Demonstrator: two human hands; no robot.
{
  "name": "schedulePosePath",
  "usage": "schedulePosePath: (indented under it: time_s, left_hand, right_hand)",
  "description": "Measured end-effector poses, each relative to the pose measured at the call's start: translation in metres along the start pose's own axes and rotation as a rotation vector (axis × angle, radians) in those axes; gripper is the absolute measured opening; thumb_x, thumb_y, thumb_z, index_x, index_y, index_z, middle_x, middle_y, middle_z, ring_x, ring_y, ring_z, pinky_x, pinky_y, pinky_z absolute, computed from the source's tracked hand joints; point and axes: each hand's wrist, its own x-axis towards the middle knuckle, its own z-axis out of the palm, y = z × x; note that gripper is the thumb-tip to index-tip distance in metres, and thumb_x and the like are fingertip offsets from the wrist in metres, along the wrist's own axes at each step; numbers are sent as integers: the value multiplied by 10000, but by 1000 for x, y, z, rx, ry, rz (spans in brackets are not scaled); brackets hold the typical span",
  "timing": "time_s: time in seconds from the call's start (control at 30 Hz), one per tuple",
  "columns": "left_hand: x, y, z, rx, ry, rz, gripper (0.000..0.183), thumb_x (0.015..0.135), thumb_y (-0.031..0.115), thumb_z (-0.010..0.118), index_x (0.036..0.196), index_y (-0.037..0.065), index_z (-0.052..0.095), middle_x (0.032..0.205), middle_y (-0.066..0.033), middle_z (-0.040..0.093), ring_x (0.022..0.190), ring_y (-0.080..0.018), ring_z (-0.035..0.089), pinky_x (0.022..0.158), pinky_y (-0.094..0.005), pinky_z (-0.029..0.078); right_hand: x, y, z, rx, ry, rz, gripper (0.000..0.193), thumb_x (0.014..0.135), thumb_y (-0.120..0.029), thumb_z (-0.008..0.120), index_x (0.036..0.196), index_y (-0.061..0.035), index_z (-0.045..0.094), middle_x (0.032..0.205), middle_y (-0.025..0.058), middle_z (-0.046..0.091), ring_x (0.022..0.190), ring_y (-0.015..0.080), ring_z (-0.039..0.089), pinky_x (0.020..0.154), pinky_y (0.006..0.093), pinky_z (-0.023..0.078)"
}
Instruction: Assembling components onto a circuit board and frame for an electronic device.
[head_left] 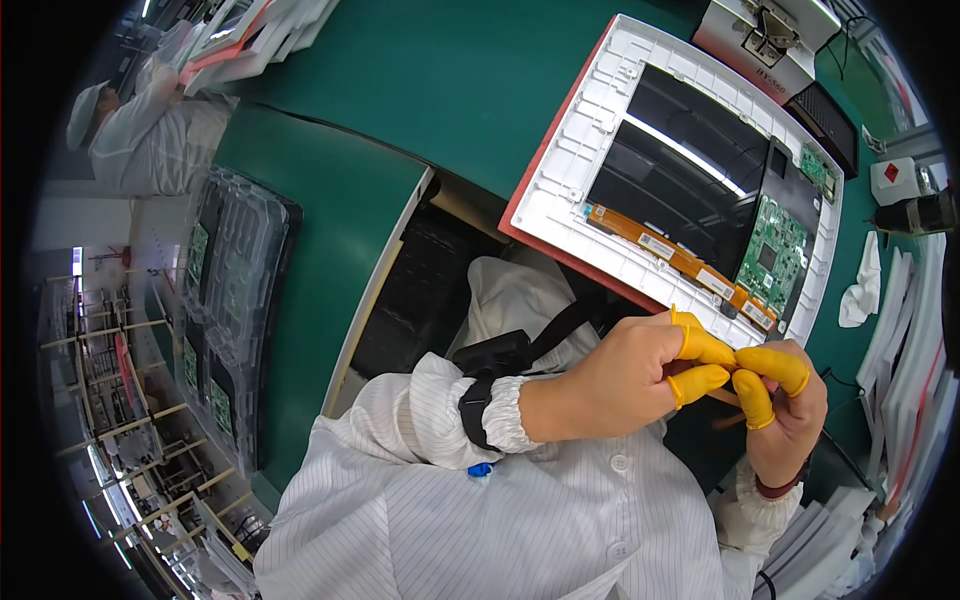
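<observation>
Presently, the left hand (640, 365) and the right hand (790, 410) meet at lower right of the frame, thumb and forefinger of each bent inward under yellow finger cots (698, 385). Whether a small part is pinched between the tips cannot be determined; the fingers cover the spot. Just above them, at upper right, lies the white plastic housing (560, 180), bearing a dark display panel (680, 150), an orange flex strip (650, 238) and a green circuit board (772, 250). Judged risk: an item slipping from smooth cots could drop onto the exposed board or fall out of sight below. A knuckle catching the flex strip could crease it or strain its joint. Further out, the red sheet (580, 267) beneath the housing appears to reach past the green tabletop (400, 60); pressure there could shift the assembly. Lint from the crumpled white cloth (862, 285), far right, could soil the panel.
</observation>
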Motion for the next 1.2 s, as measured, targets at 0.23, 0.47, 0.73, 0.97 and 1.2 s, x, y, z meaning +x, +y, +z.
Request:
schedulePosePath:
  time_s: [0.23, 0.47, 0.73, 0.97, 1.2]
  left_hand:
    - [5, 1, -2, 11, -42, -41, 229, 928, 117, 721, 1138, 25, 705, 989, -83, 695, 867, -193, 676, 772, -286, 538]
    - [1, -2, -3, 0, -23, -1, 268, 900, 125, 752, 1150, 37, 711, 971, -74, 705, 849, -183, 674, 749, -291, 531]
    - [-26, 0, -39, 186, -170, 6, 369, 844, 148, 799, 1182, 39, 700, 1033, -77, 719, 866, -194, 683, 792, -312, 528]
    - [-71, -23, -49, 41, -65, -215, 364, 842, 171, 801, 1160, 31, 697, 1054, -87, 721, 918, -190, 689, 846, -312, 527]
    - [-65, -9, -39, 307, -215, -43, 295, 849, 134, 780, 1122, 42, 720, 1023, -69, 728, 884, -200, 670, 805, -310, 519]
  right_hand:
    - [4, 1, -2, 7, -1, 18, 197, 851, -108, 790, 985, 6, 703, 880, 97, 670, 762, 199, 637, 672, 276, 482]
    - [4, 1, 0, -9, -28, -13, 188, 859, -115, 783, 976, -4, 687, 874, 96, 667, 748, 203, 631, 666, 282, 477]
    - [-6, -4, -10, 168, 32, -26, 169, 848, -78, 768, 962, -6, 666, 903, 108, 665, 803, 191, 626, 711, 287, 482]
    - [-11, -4, -9, 329, 37, -60, 216, 842, -95, 785, 990, 8, 665, 918, 121, 672, 814, 195, 632, 736, 292, 494]
    - [-22, -12, -36, 160, 177, -122, 212, 863, -85, 780, 1004, 24, 666, 905, 109, 684, 800, 188, 652, 730, 287, 521]
